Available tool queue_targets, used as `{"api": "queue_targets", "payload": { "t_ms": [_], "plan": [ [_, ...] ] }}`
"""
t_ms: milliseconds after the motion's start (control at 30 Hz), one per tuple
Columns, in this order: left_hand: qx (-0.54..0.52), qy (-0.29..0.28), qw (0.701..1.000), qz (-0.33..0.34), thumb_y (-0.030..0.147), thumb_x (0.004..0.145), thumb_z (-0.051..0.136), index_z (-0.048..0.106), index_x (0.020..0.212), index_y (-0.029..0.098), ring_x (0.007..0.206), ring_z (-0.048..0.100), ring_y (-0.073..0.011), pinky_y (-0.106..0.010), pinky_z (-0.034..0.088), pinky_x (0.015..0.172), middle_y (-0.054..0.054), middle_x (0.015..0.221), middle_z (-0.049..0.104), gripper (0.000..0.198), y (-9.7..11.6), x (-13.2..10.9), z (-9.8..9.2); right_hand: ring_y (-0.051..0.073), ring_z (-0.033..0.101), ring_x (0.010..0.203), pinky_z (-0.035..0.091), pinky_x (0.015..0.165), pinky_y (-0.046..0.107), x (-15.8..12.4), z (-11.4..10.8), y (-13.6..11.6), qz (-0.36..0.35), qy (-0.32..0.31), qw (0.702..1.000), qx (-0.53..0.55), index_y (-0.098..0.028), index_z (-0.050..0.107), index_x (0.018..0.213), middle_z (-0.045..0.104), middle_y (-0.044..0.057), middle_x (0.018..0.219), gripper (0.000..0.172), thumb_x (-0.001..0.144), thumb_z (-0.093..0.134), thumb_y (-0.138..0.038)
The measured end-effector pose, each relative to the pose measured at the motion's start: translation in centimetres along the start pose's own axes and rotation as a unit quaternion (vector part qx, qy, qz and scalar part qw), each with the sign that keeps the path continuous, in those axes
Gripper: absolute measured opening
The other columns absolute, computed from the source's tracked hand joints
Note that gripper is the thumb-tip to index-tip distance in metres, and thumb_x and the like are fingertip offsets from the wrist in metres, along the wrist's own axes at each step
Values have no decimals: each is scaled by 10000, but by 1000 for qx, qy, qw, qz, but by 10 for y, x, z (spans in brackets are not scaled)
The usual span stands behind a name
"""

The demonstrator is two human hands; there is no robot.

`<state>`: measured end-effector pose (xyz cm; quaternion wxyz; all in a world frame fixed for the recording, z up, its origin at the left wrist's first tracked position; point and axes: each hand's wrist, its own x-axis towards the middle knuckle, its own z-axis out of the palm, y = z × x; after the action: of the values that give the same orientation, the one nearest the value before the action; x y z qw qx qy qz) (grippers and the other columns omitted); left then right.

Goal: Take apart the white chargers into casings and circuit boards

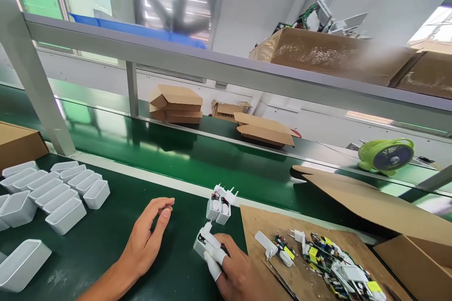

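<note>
My right hand [235,265], with white covers on its thumb and a finger, grips a white plug adapter [202,241] low over the green table. Two prongs stick out from the adapter's top, and dark parts show inside its casing. Just beyond it stand two similar open plug adapters [219,204], side by side, with electronics visible inside. My left hand [150,235] hovers to the left, fingers curved and apart from the thumb, with nothing in it. Farther left are several empty white casings [67,215], and one larger-looking casing [24,263] sits nearer.
On a cardboard sheet [252,225] at right lie tweezers [280,280] and a heap of circuit boards [339,263]. A green conveyor belt [212,160] runs behind the table. Overhead, a shelf rail [226,68] carries a box [328,54]. A green fan [386,155] stands at far right.
</note>
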<state>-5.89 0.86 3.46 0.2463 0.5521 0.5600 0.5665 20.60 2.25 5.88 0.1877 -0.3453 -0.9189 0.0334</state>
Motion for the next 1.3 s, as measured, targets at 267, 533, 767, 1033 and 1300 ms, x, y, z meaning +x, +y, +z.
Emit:
{"api": "queue_targets", "payload": {
  "t_ms": [267,533,767,1033,1300],
  "plan": [
    [31,-21,998,42,435,1080,474,690,1226,247,1087,701,-228,-380,610,945,-86,1217,692,321,0,-3,3,194,760,984,651,870,295,5,-7,-4,-9,106,992,63,-267,577,1314,685,99,1250,393,983,460,-91],
    [43,-43,996,73,365,1089,476,678,1265,256,1061,714,-216,-337,622,904,-86,1217,688,289,-1,-11,7,206,748,1010,649,888,307,-3,4,-4,21,16,997,72,-249,618,1233,690,88,1222,424,912,453,-28],
    [71,-55,990,109,353,1078,506,686,1281,263,1051,737,-227,-341,643,900,-98,1227,705,286,-4,-14,9,199,745,1045,640,927,313,-5,8,-3,27,47,995,85,-280,602,1333,691,75,1245,419,980,475,-91],
    [79,-90,988,98,361,1087,493,662,1320,266,1095,729,-232,-361,636,948,-104,1267,691,303,-6,-20,11,196,739,987,640,890,276,-3,16,-8,4,99,990,104,-273,652,1261,698,65,1128,368,960,551,-87],
    [97,-87,972,193,296,1091,494,606,1405,263,1152,702,-241,-373,626,978,-128,1320,659,335,-1,-19,8,207,722,1032,633,876,296,-5,18,-6,8,123,984,127,-250,645,1231,682,90,1158,382,963,464,-45]
  ]
}}
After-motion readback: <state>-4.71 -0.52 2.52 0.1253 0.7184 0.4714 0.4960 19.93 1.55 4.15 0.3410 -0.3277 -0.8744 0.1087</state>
